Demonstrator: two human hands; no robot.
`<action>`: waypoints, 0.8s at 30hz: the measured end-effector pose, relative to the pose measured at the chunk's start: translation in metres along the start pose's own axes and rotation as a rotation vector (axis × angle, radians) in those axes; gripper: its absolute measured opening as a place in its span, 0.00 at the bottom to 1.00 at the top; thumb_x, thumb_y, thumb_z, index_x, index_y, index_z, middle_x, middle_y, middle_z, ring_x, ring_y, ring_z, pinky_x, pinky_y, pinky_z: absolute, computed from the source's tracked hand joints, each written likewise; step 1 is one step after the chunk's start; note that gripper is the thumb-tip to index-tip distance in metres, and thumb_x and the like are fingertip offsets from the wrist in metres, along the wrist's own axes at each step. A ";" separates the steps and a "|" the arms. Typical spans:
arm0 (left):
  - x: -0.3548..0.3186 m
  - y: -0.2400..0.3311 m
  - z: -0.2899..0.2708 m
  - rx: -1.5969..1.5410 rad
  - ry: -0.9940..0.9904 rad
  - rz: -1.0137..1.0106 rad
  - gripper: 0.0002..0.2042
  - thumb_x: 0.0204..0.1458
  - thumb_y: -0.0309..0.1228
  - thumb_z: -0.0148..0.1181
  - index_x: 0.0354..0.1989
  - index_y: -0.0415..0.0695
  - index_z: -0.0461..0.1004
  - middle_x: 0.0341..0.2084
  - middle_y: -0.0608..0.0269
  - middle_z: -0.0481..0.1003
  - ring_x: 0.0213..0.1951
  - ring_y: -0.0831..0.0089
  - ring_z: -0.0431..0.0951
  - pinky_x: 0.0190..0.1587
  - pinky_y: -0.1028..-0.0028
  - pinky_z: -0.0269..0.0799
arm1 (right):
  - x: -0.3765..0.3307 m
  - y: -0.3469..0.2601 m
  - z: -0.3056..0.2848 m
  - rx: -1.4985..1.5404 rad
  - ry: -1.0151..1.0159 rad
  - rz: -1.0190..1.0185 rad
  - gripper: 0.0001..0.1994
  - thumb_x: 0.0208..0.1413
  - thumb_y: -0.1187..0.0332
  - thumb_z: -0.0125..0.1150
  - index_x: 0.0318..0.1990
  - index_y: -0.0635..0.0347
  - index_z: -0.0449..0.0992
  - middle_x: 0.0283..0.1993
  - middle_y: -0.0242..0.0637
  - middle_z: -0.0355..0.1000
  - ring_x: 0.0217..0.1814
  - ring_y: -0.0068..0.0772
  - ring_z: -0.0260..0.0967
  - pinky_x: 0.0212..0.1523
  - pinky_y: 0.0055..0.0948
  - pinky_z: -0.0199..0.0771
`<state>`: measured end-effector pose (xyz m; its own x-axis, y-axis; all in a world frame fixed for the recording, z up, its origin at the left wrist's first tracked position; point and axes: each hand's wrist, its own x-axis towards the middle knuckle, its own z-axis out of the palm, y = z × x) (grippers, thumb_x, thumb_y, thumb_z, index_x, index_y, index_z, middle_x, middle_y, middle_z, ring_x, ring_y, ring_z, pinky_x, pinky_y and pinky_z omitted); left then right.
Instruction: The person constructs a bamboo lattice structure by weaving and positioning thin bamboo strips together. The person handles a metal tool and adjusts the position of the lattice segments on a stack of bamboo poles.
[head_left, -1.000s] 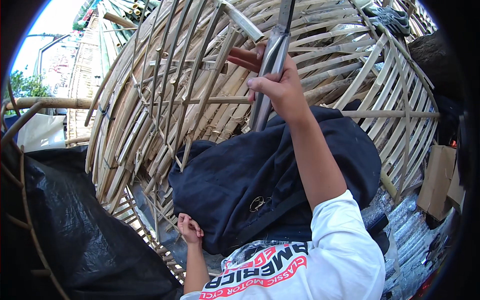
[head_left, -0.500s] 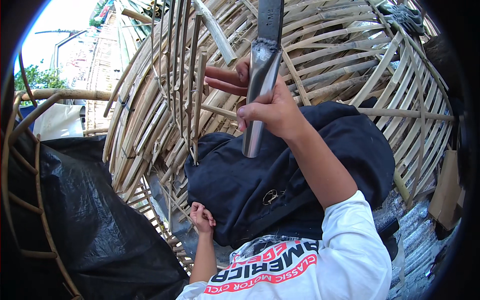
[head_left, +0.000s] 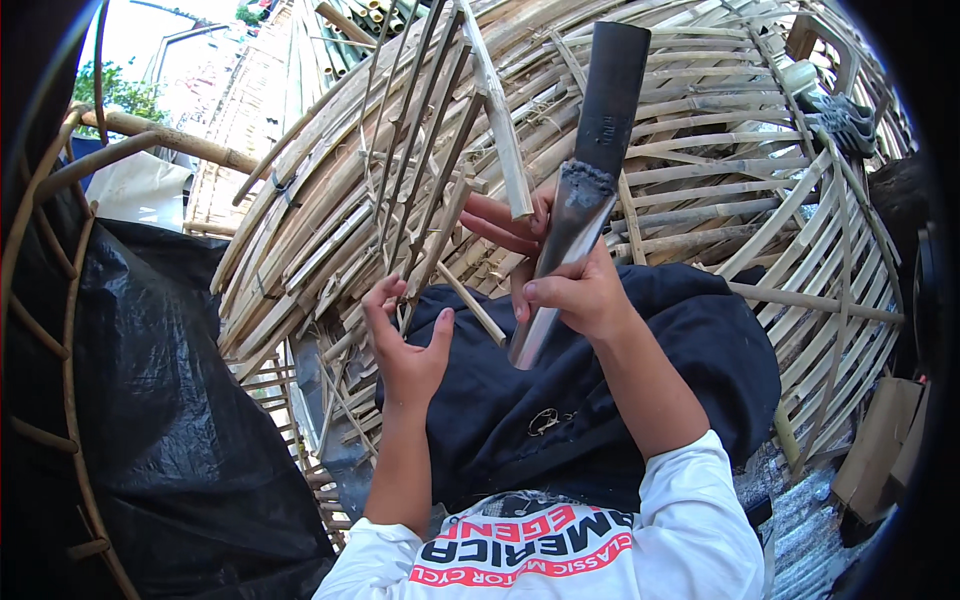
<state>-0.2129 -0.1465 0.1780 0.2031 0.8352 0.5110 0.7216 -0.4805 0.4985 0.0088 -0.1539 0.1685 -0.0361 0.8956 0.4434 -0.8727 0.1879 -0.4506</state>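
In my right hand [head_left: 590, 290] is a bolo knife [head_left: 605, 110] with a wide dark blade and a shiny metal tube handle. The thumb lies across the tube, the blade points up and away, and some fingers stretch out to the left behind the handle. A pale bamboo strip [head_left: 500, 120] ends close to those fingers; whether they touch it I cannot tell. My left hand [head_left: 410, 350] is raised with thumb and fingers apart, holding nothing. Several thin upright bamboo slats [head_left: 425, 130] stand just beyond it. Dark cloth [head_left: 660, 350] covers my lap.
A big heap of split bamboo [head_left: 310, 220] curves around in front. More bamboo slats [head_left: 690, 190] spread out on the right. Black plastic sheeting [head_left: 180, 400] hangs at the left behind a bamboo frame [head_left: 70, 320]. Cardboard [head_left: 880, 450] and a corrugated metal sheet [head_left: 810, 540] lie at the lower right.
My left hand has risen from beside my lap toward the slats, its fingers spreading. My right hand and the knife sit lower and further right in the picture, the blade tilting more right.
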 end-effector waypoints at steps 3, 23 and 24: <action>0.041 0.016 0.015 -0.022 -0.084 0.060 0.25 0.47 0.31 0.67 0.52 0.38 0.65 0.36 0.53 0.71 0.42 0.57 0.73 0.47 0.61 0.67 | 0.000 0.005 0.002 0.025 0.007 -0.003 0.24 0.41 0.88 0.55 0.45 0.57 0.56 0.70 0.62 0.53 0.76 0.52 0.47 0.31 0.26 0.81; 0.076 0.007 0.059 -0.878 -1.006 -0.522 0.34 0.49 0.26 0.45 0.68 0.28 0.49 0.52 0.48 0.73 0.53 0.68 0.73 0.52 0.74 0.67 | -0.047 0.016 -0.029 0.061 0.577 -0.072 0.21 0.47 0.80 0.58 0.48 0.53 0.60 0.62 0.50 0.62 0.66 0.41 0.63 0.23 0.25 0.79; 0.086 -0.003 0.064 -0.785 -1.159 -0.523 0.34 0.50 0.28 0.45 0.67 0.27 0.50 0.54 0.47 0.72 0.56 0.67 0.72 0.55 0.73 0.66 | -0.054 0.015 -0.031 0.014 0.588 -0.067 0.20 0.50 0.75 0.63 0.47 0.52 0.60 0.60 0.51 0.64 0.65 0.42 0.64 0.23 0.25 0.79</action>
<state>-0.1549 -0.0557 0.1758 0.7114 0.5158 -0.4773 0.4224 0.2291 0.8770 0.0126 -0.1869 0.1136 0.2919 0.9558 -0.0347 -0.8700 0.2502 -0.4248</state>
